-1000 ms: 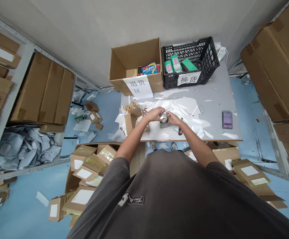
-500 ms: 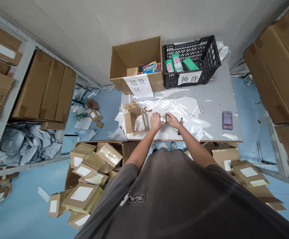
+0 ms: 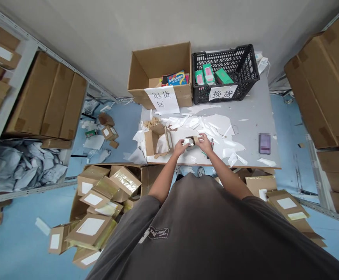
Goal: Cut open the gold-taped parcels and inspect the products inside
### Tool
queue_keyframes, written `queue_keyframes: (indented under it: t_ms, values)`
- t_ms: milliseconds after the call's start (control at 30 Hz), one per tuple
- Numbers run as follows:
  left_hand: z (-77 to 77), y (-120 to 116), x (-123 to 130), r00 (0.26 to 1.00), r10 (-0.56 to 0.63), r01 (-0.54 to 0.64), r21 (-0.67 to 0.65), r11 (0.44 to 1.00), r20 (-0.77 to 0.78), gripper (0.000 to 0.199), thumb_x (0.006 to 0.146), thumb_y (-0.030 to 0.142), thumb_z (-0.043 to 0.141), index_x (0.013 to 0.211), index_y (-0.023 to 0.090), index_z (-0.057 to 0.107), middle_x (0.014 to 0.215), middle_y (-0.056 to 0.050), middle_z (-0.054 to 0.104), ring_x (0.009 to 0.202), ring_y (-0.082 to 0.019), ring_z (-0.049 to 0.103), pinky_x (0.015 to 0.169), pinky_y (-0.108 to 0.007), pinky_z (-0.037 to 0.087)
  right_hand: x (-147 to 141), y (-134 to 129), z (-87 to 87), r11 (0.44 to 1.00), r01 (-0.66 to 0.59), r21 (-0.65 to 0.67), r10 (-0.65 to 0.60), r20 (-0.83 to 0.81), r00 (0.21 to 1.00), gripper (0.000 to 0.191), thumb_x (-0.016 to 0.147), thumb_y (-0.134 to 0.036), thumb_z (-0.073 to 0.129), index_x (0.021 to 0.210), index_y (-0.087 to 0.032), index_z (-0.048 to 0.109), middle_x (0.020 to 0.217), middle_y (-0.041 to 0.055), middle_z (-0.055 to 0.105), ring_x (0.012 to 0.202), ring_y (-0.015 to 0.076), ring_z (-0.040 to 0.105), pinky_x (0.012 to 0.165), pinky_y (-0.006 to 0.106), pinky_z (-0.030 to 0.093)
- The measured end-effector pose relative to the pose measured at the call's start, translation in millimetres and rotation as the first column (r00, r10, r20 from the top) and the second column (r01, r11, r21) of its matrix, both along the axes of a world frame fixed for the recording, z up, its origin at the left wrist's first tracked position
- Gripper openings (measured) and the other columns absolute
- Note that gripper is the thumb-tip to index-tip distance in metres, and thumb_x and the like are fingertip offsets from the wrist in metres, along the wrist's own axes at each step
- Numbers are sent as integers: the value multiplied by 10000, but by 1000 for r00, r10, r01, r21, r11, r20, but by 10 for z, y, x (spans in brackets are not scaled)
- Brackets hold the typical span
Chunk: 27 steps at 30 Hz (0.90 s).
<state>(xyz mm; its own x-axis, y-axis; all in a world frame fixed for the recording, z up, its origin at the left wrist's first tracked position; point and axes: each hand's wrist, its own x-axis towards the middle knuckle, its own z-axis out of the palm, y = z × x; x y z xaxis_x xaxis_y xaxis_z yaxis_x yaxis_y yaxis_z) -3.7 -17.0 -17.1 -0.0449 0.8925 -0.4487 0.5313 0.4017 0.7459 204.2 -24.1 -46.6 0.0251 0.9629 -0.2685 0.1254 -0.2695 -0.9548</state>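
Over the near part of the table, my left hand point(image 3: 181, 147) grips the left side of a small shiny silver, rounded thing point(image 3: 190, 142); its exact kind I cannot make out. My right hand point(image 3: 204, 143) has its fingers closed on a tan, cardboard-like piece point(image 3: 197, 140) at the right side of it. A dark gap shows between the silver and tan parts. To the left of my left hand stands an opened small cardboard box point(image 3: 151, 142) with white paper in it. A thin dark tool point(image 3: 212, 144) lies just right of my right hand, partly hidden.
Torn white paper point(image 3: 198, 122) litters the table point(image 3: 253, 116). Behind stand a large carton point(image 3: 146, 95) and a black crate point(image 3: 242, 87) with green boxes. A phone-like item point(image 3: 264, 143) lies at right. Taped parcels point(image 3: 92, 226) are heaped at lower left; shelves flank both sides.
My hands have moved slightly apart. The silver thing has turned between them, and more of the tan part and a dark gap now show. The view has shifted slightly.
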Motion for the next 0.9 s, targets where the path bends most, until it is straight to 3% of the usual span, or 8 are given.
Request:
queue_keyframes:
  t_ms: [67, 167, 267, 367, 467, 533, 700, 900]
  values:
    - [-66, -9, 37, 998, -14, 17, -42, 999, 53, 605, 878, 487, 825, 1373, 182, 658, 1255, -158, 753, 1175, -276, 720, 1032, -431, 578, -44, -76, 0, 1000, 18, 14, -19, 25, 1000, 620, 778, -494, 730, 1333, -255, 590, 1107, 87, 729, 1010, 274, 740, 930, 456, 638]
    - [-101, -35, 56, 988, 3, 2, -32, 999, 158, 658, 927, 446, 765, 1507, 192, 586, 1355, -172, 713, 1189, -250, 708, 1011, -394, 587, -95, -200, 3, 992, -107, 71, 99, 110, 989, 500, 821, -500, 732, 1256, -257, 690, 1301, 128, 694, 1251, 321, 684, 991, 463, 626]
    - [-76, -65, -1, 974, -55, 48, 38, 998, 221, 680, 948, 393, 718, 1578, 218, 531, 1490, -180, 643, 1281, -261, 670, 1057, -404, 568, -87, -289, -2, 945, -317, 82, 281, 295, 913, 477, 798, -363, 775, 1268, -282, 758, 1504, 131, 590, 1372, 365, 624, 1082, 501, 588]
    - [-53, -91, -82, 967, -152, 129, 123, 984, 205, 709, 926, 352, 699, 1596, 228, 502, 1639, -182, 530, 1435, -290, 578, 1125, -434, 535, -24, -281, -12, 914, -399, 74, 340, 394, 854, 571, 776, -257, 777, 1344, -305, 749, 1538, 115, 560, 1375, 374, 626, 1136, 525, 555]
    - [-61, -103, -122, 937, -316, 281, 216, 935, 150, 888, 778, 264, 796, 1602, 221, 467, 1704, -179, 456, 1518, -306, 505, 1194, -452, 485, 35, -178, -22, 894, -437, 94, 378, 363, 852, 555, 733, -233, 792, 1284, -288, 751, 1556, 113, 537, 1443, 389, 573, 1167, 543, 530]
    - [-71, -89, -121, 923, -372, 341, 243, 908, 96, 934, 701, 192, 814, 1573, 205, 476, 1644, -170, 521, 1477, -305, 543, 1207, -453, 472, 51, -98, -40, 889, -447, 96, 403, 294, 867, 576, 697, -229, 784, 1268, -273, 719, 1548, 123, 540, 1444, 390, 567, 1154, 555, 537]
    - [-64, -2, -119, 939, -343, 341, 143, 929, -13, 743, 759, 220, 795, 1456, 241, 539, 1386, -96, 676, 1208, -288, 684, 1078, -469, 555, 43, 13, -179, 945, -327, -14, 325, 156, 933, 900, 651, -294, 793, 1505, -286, 511, 1572, 165, 524, 1291, 352, 660, 1024, 534, 604]
    - [-249, -38, -170, 946, -279, 254, 160, 954, 166, 913, 732, 193, 816, 1560, 228, 434, 1553, -176, 551, 1294, -274, 649, 1055, -406, 567, -153, 93, -467, 934, -356, -29, 358, 90, 930, 945, 643, -424, 849, 1515, -252, 529, 1451, 154, 641, 1292, 365, 641, 1088, 540, 554]
